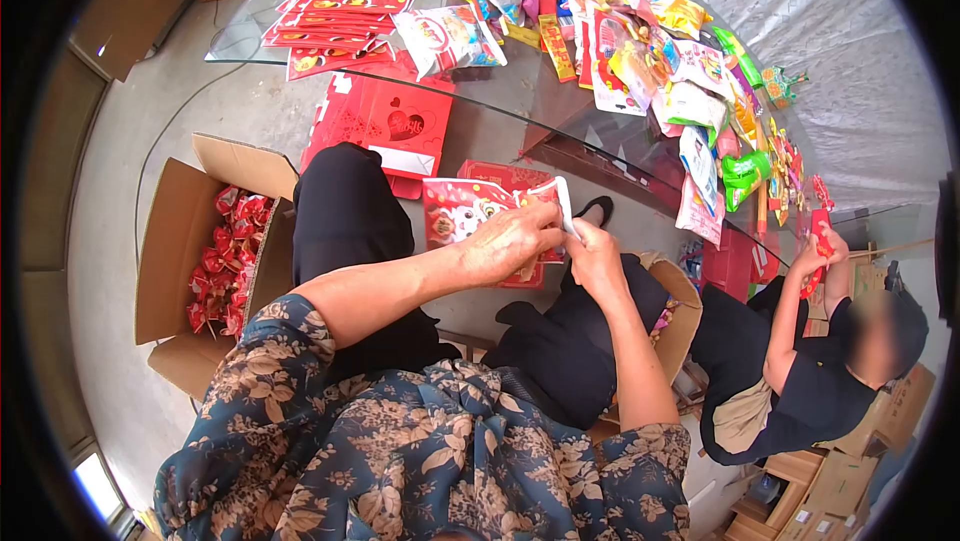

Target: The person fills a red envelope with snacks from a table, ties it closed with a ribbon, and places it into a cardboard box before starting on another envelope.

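A red printed bag (458, 211) with a white cartoon figure lies sideways over my lap. My left hand (510, 238) is closed on the bag near its right end. My right hand (594, 253) pinches the bag's pale edge, close beside the left hand's fingertips. Under the hands, part of another red item shows. Up on the glass table (235, 44), a stack of similar red bags (345, 1) lies at the left, with a white and red snack packet (440, 38) beside it. Many colourful snack packets (620, 56) are heaped to the right.
An open cardboard box (165, 271) with red wrapped items (228, 261) stands at the left. Red boxes (400, 126) sit below the glass edge. Another box (683, 316) is by my right leg. At the right, a person (800, 381) holds a red item.
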Tool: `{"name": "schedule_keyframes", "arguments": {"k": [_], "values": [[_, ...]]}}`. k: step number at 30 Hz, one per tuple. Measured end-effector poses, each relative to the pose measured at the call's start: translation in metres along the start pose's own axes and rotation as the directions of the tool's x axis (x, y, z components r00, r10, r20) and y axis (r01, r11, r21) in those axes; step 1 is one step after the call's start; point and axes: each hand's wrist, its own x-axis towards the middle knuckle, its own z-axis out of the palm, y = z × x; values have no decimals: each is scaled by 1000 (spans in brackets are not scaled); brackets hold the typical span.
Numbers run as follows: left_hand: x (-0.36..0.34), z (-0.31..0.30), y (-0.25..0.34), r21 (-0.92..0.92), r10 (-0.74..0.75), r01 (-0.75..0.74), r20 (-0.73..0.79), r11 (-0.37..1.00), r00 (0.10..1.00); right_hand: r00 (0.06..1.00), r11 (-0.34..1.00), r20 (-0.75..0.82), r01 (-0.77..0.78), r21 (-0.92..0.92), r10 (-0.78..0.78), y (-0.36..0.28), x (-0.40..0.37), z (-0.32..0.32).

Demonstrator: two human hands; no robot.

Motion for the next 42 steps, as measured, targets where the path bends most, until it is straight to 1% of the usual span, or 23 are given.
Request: {"name": "schedule_keyframes", "arguments": {"k": [1, 2, 3, 4, 7, 8, 10, 11, 12, 13, 15, 16, 19, 20, 23, 24, 30, 33, 37, 38, 39, 41, 42], "values": [[2, -5, 3, -24, -31, 31, -10, 999, 999, 995, 981, -2, -95, 170, 97, -2, 0, 0], [3, -14, 5, -67, -115, 121, 97, 990, 989, 981, 923, 15, -186, 335, 193, -6, -3, -1], [2, -13, 2, -69, -85, 91, 83, 993, 993, 957, 830, 47, -272, 488, 286, -12, -6, 0], [1, -9, -2, -72, -55, 60, 68, 996, 996, 959, 814, -14, -233, 532, 284, -10, -8, 6], [0, 3, -4, -6, 69, -69, 3, 998, 998, 924, 802, -42, -308, 512, 381, -10, -9, 19], [0, 5, -4, 33, 116, -115, -17, 993, 993, 935, 872, -54, -306, 381, 352, -13, -10, 17], [1, -1, -4, -35, 18, -18, -6, 999, 1000, 992, 986, -128, 14, 165, 7, 4, -9, 23], [2, -4, -5, -69, -29, 29, 4, 997, 1000, 976, 983, -136, 179, 48, -171, 12, -9, 23], [4, -8, -10, 59, -31, 32, -19, 998, 999, 995, 999, 93, -25, 24, 22, -8, -18, 5], [3, -9, -7, 40, -70, 71, -28, 997, 997, 990, 997, 141, -24, 80, 12, -12, -19, -2], [1, -8, -8, 49, -34, 35, -32, 998, 999, 970, 980, 242, -28, 195, -20, -13, -18, -12], [1, -10, -9, 46, -24, 26, -34, 999, 999, 975, 995, 217, 20, 100, -42, -7, -17, -13], [2, -12, -8, 30, 3, -2, -36, 1000, 999, 967, 971, 111, 235, -53, -228, -21, -27, -25], [2, -12, -9, 27, 9, -8, -40, 1000, 999, 953, 945, 16, 304, -119, -304, -9, -27, -23], [0, -8, -10, 11, -2, 2, -15, 1000, 1000, 953, 951, -99, 268, -157, -285, -4, -30, -26], [1, -9, -7, 29, 24, -23, -4, 999, 1000, 916, 892, -84, 356, -277, -392, -3, -32, -29], [9, -8, -11, -5, 37, -38, -40, 999, 999, 829, 845, -210, 456, -280, -518, -19, -32, -34], [2, -12, -7, -2, 18, -18, -39, 1000, 999, 883, 859, -123, 397, -323, -454, -11, -30, -33], [5, -13, -8, 26, 20, -19, -31, 999, 999, 860, 845, -145, 425, -325, -489, -22, -27, -39], [4, -11, -12, 63, 24, -23, -15, 998, 1000, 881, 848, -94, 410, -336, -464, -26, -24, -42], [4, -9, -12, 74, -19, 18, 2, 997, 1000, 864, 847, -125, 433, -310, -487, -33, -17, -45], [5, -4, -13, 46, 21, -17, -86, 999, 996, 831, 840, -179, 478, -256, -527, -50, 2, -51], [5, -8, -10, 107, -6, 7, -8, 994, 1000, 839, 857, -196, 468, -218, -508, -50, 19, -56]]}}
